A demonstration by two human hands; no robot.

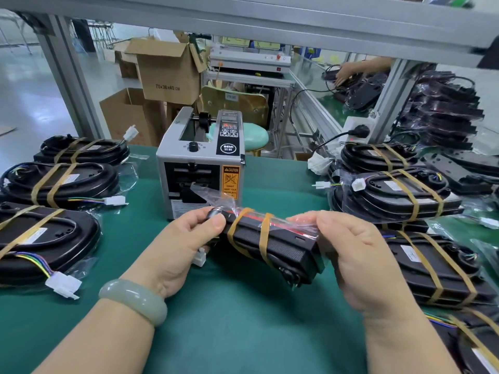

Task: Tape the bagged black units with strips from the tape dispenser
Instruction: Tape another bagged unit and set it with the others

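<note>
A bagged black unit [280, 247] with two tan tape bands round it is held edge-up above the green mat, between both hands. My left hand [186, 238] pinches its left end, thumb on top. My right hand [348, 255] grips the right end, fingers curled over the clear bag. Just behind stands the grey tape dispenser [201, 163], with a clear strip [201, 191] sticking out of its front slot. A white connector [199, 258] hangs below the unit near my left hand.
Taped bagged units lie in rows at the left [62, 182] and right [405, 193]. A stack of bagged units [445, 109] stands at the far right. Another person's hand [348, 71] works at the back bench. Cardboard boxes [167, 74] sit behind the frame.
</note>
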